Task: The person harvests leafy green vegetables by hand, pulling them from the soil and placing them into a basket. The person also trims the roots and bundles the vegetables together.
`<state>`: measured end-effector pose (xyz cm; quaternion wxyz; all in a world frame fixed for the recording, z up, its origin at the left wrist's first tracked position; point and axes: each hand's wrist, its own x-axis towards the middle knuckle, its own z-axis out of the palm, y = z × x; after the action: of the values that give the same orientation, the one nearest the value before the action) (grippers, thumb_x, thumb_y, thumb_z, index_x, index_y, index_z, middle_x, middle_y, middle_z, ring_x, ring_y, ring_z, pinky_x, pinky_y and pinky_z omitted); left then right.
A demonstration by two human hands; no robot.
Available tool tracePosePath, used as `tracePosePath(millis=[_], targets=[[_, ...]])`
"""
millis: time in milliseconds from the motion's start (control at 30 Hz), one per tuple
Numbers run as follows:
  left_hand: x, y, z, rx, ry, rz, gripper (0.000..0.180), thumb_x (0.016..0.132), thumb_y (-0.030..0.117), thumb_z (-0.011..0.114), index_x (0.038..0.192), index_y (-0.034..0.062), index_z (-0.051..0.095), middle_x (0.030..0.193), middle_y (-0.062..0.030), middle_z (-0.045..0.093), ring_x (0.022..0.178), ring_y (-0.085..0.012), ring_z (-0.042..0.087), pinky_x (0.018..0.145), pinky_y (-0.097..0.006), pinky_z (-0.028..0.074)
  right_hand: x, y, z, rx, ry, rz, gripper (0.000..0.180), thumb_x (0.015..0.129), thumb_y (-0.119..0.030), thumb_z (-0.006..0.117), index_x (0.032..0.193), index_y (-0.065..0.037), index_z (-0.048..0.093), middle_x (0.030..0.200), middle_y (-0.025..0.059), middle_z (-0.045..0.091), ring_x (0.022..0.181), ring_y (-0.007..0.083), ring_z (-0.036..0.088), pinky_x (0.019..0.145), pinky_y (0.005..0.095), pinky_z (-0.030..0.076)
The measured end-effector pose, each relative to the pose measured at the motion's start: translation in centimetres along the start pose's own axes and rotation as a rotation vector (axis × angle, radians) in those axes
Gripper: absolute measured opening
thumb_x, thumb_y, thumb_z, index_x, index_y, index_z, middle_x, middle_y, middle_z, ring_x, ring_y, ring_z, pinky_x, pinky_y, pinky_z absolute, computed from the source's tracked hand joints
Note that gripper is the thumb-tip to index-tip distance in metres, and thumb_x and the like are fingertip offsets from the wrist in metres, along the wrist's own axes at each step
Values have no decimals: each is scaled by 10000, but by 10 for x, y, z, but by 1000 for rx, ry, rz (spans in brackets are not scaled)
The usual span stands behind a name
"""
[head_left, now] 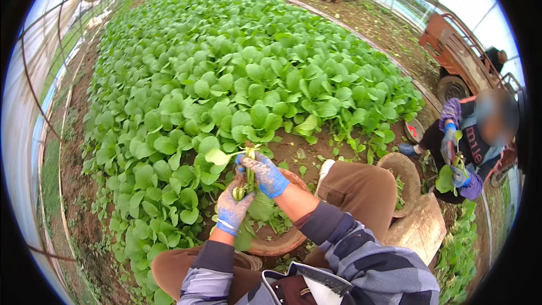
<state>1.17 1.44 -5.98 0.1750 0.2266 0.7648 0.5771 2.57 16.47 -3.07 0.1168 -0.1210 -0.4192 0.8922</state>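
Note:
Both my hands wear thin blue gloves smeared with soil. My left hand (230, 209) is closed around pale green stalks of bok choy (250, 179). Above it and to its right, my right hand (265, 176) grips the same greens near their upturned root end. A pale yellow-green leaf (217, 157) sticks out to the left of the root end. The dark green leaves hang below my hands, over a round reddish-brown basin (276, 247) between my knees. Loose leaves lie inside the basin. My fingertips are partly hidden by stalks and gloves.
A dense bed of leafy greens (226, 73) spreads ahead. At right, a co-worker in blue gloves (460, 176) holds greens beside another basin (415, 186). A pale, bulky block-like thing (418, 229) sits by my right knee. Beyond stands a rusty-red cargo vehicle (460, 51); several people crouch farther off.

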Motion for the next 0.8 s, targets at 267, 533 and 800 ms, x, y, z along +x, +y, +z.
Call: tracePosePath(millis=[267,533,800], targets=[[-15,26,-11,329,21,222,367,716,143,725,1044,13,623,915,-141,663,819,-279,638,759,-343,500,-16,-56,15,-1,148,-257,289,956,-309,505,754,-102,515,695,23,541,626,154,522,602,298,452],[-24,35,-19,369,80,236,380,725,211,712,1054,41,625,912,-167,654,834,-336,629,761,-384,500,-34,-82,-81,-1072,130,-10,483,856,-513,568,1014,-56,559,918,143,600,857,241,586,784,381,472],[-19,37,-8,323,59,255,362,762,169,701,1082,24,614,909,-138,663,804,-286,642,724,-347,510,-68,-2,-10,-526,7,-111,438,920,-166,567,1305,5,447,1139,76,582,1070,126,512,959,281,407]])
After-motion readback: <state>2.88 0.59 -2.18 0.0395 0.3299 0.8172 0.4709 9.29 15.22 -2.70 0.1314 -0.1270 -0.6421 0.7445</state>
